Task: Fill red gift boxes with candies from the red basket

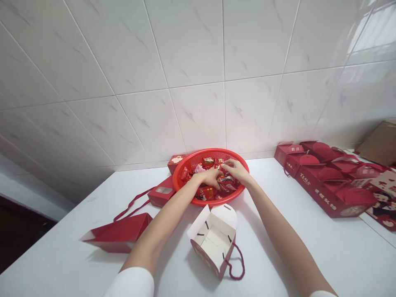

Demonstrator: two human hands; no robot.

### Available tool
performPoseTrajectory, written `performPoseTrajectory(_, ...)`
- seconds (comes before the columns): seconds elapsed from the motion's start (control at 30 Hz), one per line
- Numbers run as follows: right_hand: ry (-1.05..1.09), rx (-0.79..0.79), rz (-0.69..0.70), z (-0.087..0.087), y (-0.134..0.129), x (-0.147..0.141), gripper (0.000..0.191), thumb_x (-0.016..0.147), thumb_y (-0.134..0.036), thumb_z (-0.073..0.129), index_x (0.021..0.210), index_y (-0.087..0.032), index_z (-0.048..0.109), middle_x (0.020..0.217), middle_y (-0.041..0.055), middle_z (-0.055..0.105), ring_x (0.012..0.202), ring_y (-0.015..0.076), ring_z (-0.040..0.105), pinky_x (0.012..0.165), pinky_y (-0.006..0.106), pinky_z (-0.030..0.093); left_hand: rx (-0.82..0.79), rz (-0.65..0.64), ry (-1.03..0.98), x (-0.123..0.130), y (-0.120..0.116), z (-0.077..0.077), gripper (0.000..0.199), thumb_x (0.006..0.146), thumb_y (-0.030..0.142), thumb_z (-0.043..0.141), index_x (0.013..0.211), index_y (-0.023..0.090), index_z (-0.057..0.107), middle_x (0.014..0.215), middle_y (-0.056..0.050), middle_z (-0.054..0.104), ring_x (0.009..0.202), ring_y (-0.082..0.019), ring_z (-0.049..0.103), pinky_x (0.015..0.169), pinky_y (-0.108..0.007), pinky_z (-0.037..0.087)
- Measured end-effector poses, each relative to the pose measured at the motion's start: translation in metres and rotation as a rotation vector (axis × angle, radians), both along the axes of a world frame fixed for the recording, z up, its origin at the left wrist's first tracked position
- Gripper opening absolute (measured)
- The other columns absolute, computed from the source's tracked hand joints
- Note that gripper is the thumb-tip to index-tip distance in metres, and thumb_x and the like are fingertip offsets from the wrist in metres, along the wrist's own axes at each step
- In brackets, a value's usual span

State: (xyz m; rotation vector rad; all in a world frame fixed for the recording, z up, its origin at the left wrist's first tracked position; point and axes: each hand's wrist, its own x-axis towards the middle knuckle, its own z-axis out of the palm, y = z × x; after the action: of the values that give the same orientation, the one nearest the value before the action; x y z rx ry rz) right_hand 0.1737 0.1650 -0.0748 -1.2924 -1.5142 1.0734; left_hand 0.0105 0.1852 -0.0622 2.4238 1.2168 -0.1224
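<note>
A red plastic basket holds many wrapped candies, mostly red, with some gold and pink ones. My left hand reaches into it, thumb and fingers apart among the candies. From the right side comes my right hand, its bent fingers spread over the candies close to the left hand. Both sets of fingertips are partly hidden by wrappers. In front of the basket, between my forearms, stands an open gift box, white inside and dark red outside, with a red cord handle. No candy shows inside it.
Left of my forearm lie an open red box and a red box with a ribbon. Another red box sits behind the basket. Several red gift boxes and a brown carton are at right. A tiled wall bounds the white table.
</note>
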Motion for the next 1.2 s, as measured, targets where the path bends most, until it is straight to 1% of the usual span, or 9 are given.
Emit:
performPoseTrajectory(0.17, 0.052, 0.116, -0.014, -0.001, 0.000, 0.000, 0.018, 0.080, -0.037, 0.067, 0.083, -0.019, 0.067, 0.092, 0.0061, 0.072, 0.092, 0.0221, 0.066, 0.083, 0.034, 0.051, 0.014, 0.133, -0.205, -0.013, -0.001, 0.011, 0.043, 0.056, 0.014, 0.073, 0.099, 0.018, 0.071, 0.087, -0.001, 0.069, 0.081, -0.023, 0.066, 0.069, -0.026, 0.048)
performPoseTrajectory(0.3, 0.180, 0.115, 0.002, 0.001, -0.004, 0.000, 0.028, 0.078, -0.041, 0.070, 0.096, -0.020, 0.068, 0.101, 0.0062, 0.073, 0.098, 0.0215, 0.066, 0.087, 0.034, 0.052, 0.019, 0.233, -0.494, -0.021, 0.001, 0.014, 0.044, 0.055, 0.011, 0.069, 0.099, 0.016, 0.069, 0.091, -0.001, 0.069, 0.082, -0.021, 0.065, 0.069, -0.026, 0.051)
performPoseTrajectory(0.47, 0.314, 0.020, 0.020, 0.006, -0.008, 0.002, 0.034, 0.076, -0.042, 0.073, 0.103, -0.022, 0.066, 0.095, 0.0043, 0.073, 0.085, 0.0208, 0.070, 0.071, 0.032, 0.058, -0.119, 0.277, -0.803, -0.023, 0.002, 0.012, 0.054, 0.053, 0.005, 0.067, 0.106, 0.015, 0.067, 0.088, -0.001, 0.069, 0.076, -0.017, 0.064, 0.069, -0.027, 0.054)
performPoseTrajectory(0.57, 0.367, -0.079, 0.039, 0.007, -0.007, 0.002, 0.033, 0.075, -0.042, 0.074, 0.100, -0.022, 0.066, 0.087, 0.0042, 0.073, 0.066, 0.0200, 0.069, 0.059, 0.034, 0.059, -0.278, 0.347, -0.998, -0.021, 0.000, 0.012, 0.055, 0.060, 0.009, 0.066, 0.114, 0.016, 0.064, 0.091, -0.003, 0.068, 0.073, -0.016, 0.064, 0.063, -0.028, 0.056)
performPoseTrajectory(0.63, 0.372, -0.097, 0.055, 0.006, -0.006, 0.003, 0.030, 0.075, -0.041, 0.075, 0.096, -0.021, 0.067, 0.080, 0.0033, 0.071, 0.058, 0.0191, 0.067, 0.055, 0.034, 0.058, -0.305, 0.395, -1.098, -0.021, 0.000, 0.012, 0.053, 0.065, 0.012, 0.066, 0.118, 0.017, 0.063, 0.093, -0.004, 0.068, 0.070, -0.015, 0.064, 0.060, -0.026, 0.056)
performPoseTrajectory(0.8, 0.386, -0.021, 0.051, 0.003, -0.006, 0.004, 0.038, 0.068, -0.044, 0.080, 0.095, -0.021, 0.067, 0.071, 0.0007, 0.069, 0.054, 0.0171, 0.064, 0.053, 0.031, 0.056, -0.319, 0.475, -1.186, -0.023, 0.006, 0.009, 0.062, 0.069, 0.008, 0.068, 0.129, 0.016, 0.058, 0.085, -0.004, 0.070, 0.065, -0.013, 0.065, 0.059, -0.023, 0.054)
performPoseTrajectory(0.93, 0.470, 0.037, 0.000, 0.000, -0.005, 0.004, 0.047, 0.061, -0.044, 0.084, 0.097, -0.021, 0.065, 0.079, 0.0018, 0.073, 0.069, 0.0202, 0.069, 0.062, 0.032, 0.058, -0.316, 0.515, -1.192, -0.025, 0.007, 0.010, 0.065, 0.072, 0.009, 0.068, 0.135, 0.017, 0.053, 0.082, -0.003, 0.070, 0.066, -0.013, 0.064, 0.063, -0.025, 0.053)
performPoseTrajectory(1.1, 0.543, 0.055, -0.112, -0.003, 0.000, 0.004, 0.050, 0.055, -0.042, 0.085, 0.095, -0.021, 0.064, 0.079, 0.0013, 0.072, 0.074, 0.0223, 0.070, 0.066, 0.035, 0.058, -0.274, 0.561, -1.172, -0.026, 0.004, 0.017, 0.048, 0.074, 0.006, 0.062, 0.121, 0.016, 0.063, 0.083, -0.003, 0.070, 0.071, -0.012, 0.063, 0.061, -0.020, 0.048)
performPoseTrajectory(1.2, 0.572, 0.053, -0.115, -0.003, 0.002, 0.004, 0.052, 0.053, -0.040, 0.086, 0.095, -0.021, 0.064, 0.080, 0.0018, 0.073, 0.076, 0.0227, 0.070, 0.067, 0.036, 0.058, -0.264, 0.594, -1.139, -0.024, 0.002, 0.019, 0.040, 0.077, 0.003, 0.056, 0.114, 0.016, 0.066, 0.086, -0.003, 0.071, 0.072, -0.011, 0.065, 0.065, -0.019, 0.049)
